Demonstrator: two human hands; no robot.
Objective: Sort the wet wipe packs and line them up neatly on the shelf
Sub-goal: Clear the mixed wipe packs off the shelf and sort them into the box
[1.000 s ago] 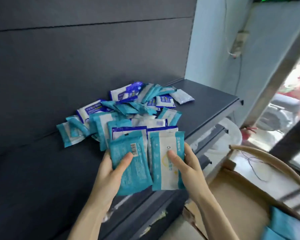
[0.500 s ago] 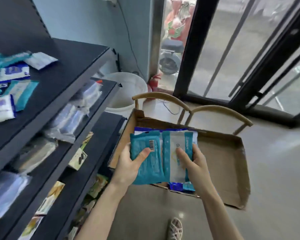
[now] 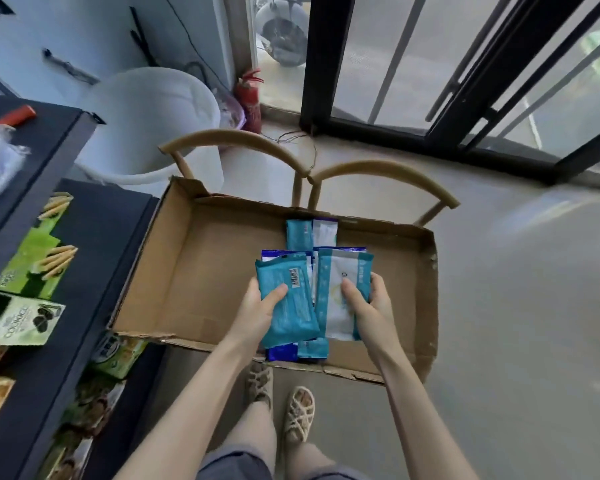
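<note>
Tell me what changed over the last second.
Both hands carried their packs away from the shelf pile to low over the cardboard box. Nothing was let go: the left hand still grips the teal pack, the right hand the white-and-teal pack, thumbs on top as before.

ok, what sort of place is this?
Probably a small shop, near its entrance: dark metal shelves stocked with green boxed cookies, a brown cardboard tray of teal wet wipe packs, black-framed glass doors.

Glossy plastic wipe packs (teal film), matt torn cardboard box.
</note>
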